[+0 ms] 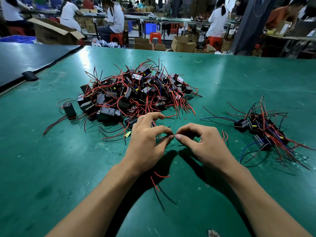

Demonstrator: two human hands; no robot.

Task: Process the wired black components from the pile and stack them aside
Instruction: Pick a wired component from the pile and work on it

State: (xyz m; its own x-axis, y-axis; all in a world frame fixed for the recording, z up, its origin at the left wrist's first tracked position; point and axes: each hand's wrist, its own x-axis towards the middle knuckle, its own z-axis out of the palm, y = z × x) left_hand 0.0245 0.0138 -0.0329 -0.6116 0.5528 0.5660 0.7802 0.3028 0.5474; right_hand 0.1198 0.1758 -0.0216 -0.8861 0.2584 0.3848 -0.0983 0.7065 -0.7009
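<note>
On the glossy green mat [222, 79], a big pile [135, 93] of boxy black components with thin red wires lies ahead, and a smaller stack [263, 132] sits right. The left hand [147, 144] and right hand [203, 144] both pinch one thin red wire [174, 135] between fingertips, near the pile.

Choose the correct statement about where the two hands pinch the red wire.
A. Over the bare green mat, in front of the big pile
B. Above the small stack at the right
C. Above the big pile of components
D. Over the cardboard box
A: the left hand and right hand meet fingertip to fingertip on a red wire over the green mat, nearer the camera than the big pile and left of the small stack.
</note>
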